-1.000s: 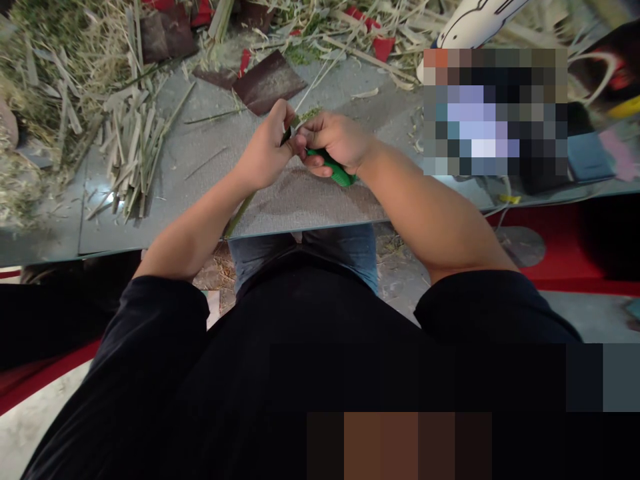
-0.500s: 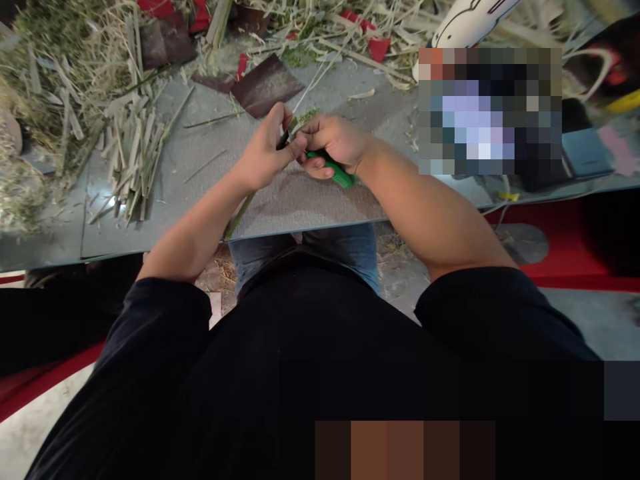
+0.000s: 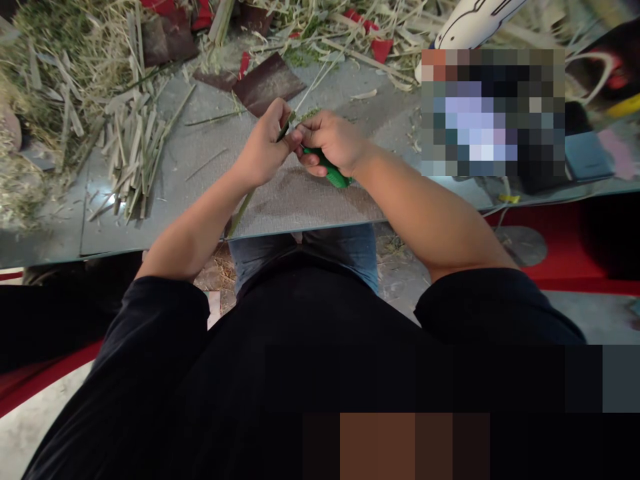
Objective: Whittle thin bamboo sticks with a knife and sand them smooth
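Observation:
My left hand (image 3: 265, 147) is closed, pinching a narrow green plant strip (image 3: 243, 212), which looks like split bamboo. The strip passes under this hand, and its lower end lies at the table's near edge. Against the left fingertips, my right hand (image 3: 333, 143) is wrapped round a green-handled knife (image 3: 339, 176). Its ribbed handle points down and right; the fingers mostly hide the blade. From where the hands meet, thin pale slivers (image 3: 313, 87) stretch up and right.
Cut strips (image 3: 133, 163) lie piled at left beside fine green shavings (image 3: 55, 60). A dark brown sheet (image 3: 269, 83) lies beyond my hands on the grey table (image 3: 300, 207). Curled shavings and red scraps (image 3: 381, 50) cover the back. A white printed object (image 3: 473, 23) leans at upper right.
Both hands have shifted slightly up and left, still together. The left hand keeps its pinch on the strip, and the right hand still grips the knife.

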A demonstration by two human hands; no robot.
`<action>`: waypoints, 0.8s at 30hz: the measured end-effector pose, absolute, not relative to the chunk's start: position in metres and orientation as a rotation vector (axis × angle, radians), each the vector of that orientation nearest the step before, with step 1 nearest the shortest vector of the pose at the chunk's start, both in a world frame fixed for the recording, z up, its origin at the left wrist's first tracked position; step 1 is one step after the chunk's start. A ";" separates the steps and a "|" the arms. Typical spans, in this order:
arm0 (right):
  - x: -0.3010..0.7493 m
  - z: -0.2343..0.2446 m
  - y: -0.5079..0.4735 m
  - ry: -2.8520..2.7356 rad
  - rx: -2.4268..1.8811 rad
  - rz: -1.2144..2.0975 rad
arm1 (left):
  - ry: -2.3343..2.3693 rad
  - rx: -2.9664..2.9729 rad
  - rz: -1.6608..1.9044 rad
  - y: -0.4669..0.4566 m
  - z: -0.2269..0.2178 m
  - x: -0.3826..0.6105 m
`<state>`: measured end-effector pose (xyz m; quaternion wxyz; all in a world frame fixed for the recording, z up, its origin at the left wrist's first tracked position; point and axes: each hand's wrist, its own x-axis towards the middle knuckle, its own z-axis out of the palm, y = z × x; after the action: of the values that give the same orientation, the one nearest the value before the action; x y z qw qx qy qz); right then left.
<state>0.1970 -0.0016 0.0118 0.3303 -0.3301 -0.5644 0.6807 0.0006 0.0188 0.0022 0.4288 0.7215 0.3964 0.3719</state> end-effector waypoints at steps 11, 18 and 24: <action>0.197 0.011 -0.001 -1.443 -0.804 1.851 | 0.982 1.895 1.063 0.021 0.009 0.001; 0.206 0.006 0.005 -1.554 -0.796 1.876 | 0.963 1.768 0.918 -0.001 0.027 0.007; 0.207 0.007 0.004 -1.543 -0.815 1.900 | 0.970 1.721 0.893 -0.003 0.024 0.012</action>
<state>0.2075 0.0044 0.0067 0.2772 -0.3036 -0.5746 0.7077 0.0119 -0.0035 0.0235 0.4676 0.7017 0.3956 0.3640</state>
